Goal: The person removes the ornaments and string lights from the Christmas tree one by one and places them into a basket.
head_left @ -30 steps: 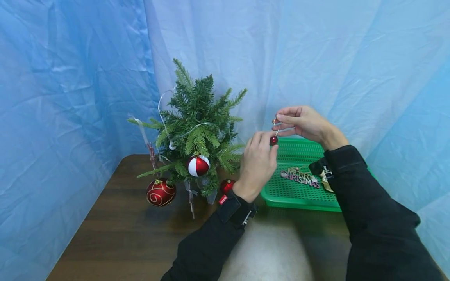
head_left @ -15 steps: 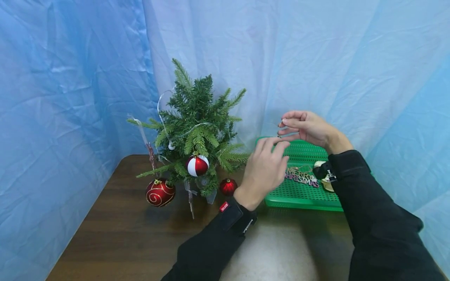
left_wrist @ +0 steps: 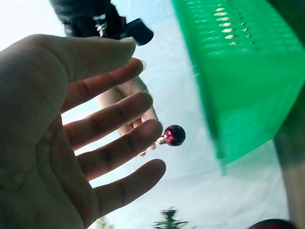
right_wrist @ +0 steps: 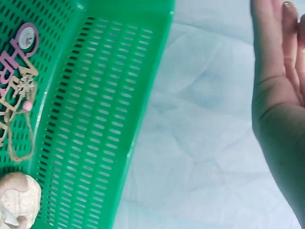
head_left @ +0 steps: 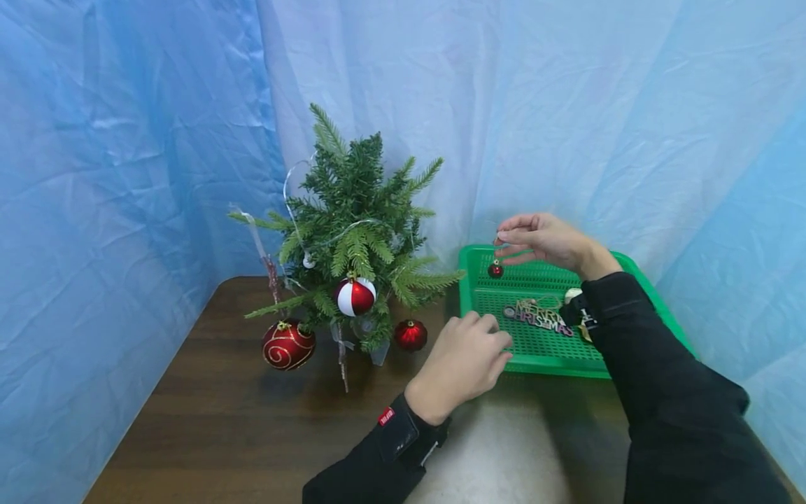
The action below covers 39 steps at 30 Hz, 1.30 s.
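A small dark red bauble (head_left: 495,269) hangs by its loop from my right hand (head_left: 548,241), whose thumb and fingertips pinch the loop. It dangles over the back left corner of the green basket (head_left: 535,365). In the left wrist view the bauble (left_wrist: 175,135) appears beyond the fingers of my left hand (left_wrist: 43,143). That hand holds nothing; its fingers are spread and relaxed, near the front left corner of the basket. To the left stands a small Christmas tree (head_left: 352,217). The right wrist view shows only part of my right hand (right_wrist: 281,90).
On the tree hang a red-and-white bauble (head_left: 355,297) and a red bauble with gold swirls (head_left: 288,345). Another red bauble (head_left: 411,336) is at its lower right. Inside the basket lie a Merry Christmas sign (head_left: 541,317) and a cream-coloured ornament (right_wrist: 19,200), partly hidden by my sleeve in the head view.
My left hand has come away from the bauble, moving down toward me. My right hand has dropped slightly with the bauble, which now hangs free.
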Available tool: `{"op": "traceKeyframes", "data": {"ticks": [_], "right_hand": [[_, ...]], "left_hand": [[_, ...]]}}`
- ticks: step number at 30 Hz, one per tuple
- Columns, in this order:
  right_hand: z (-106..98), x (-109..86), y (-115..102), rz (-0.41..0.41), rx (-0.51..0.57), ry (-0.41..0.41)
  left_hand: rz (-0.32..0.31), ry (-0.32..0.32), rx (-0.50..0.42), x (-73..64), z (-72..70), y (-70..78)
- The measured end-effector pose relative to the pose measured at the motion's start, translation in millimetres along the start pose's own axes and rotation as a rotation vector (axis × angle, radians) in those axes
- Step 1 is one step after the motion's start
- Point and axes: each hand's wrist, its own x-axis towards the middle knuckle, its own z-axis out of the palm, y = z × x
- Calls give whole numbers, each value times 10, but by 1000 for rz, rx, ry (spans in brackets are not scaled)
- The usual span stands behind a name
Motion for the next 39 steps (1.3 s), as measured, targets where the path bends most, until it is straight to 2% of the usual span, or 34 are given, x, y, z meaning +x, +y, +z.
{"op": "traceKeyframes", "data": {"ticks": [5, 9, 15, 24, 30, 39], "right_hand": [[36, 60, 126, 65, -100, 0], [72, 115, 216, 102, -163, 24], [122, 213, 311, 146, -246, 43], [209, 339, 390, 194, -369, 67], [268, 397, 449, 231, -472, 66], [321, 469, 507, 259, -528, 64]], "left_hand": [[-28, 23, -1, -88, 139, 51], [-36, 32, -8, -118, 189, 77], [-47, 30, -3, -138, 195, 66], [-33, 21, 58, -151, 193, 9], [-50, 3, 44, -166, 200, -2], [-57, -18, 32, -164, 196, -6]]}}
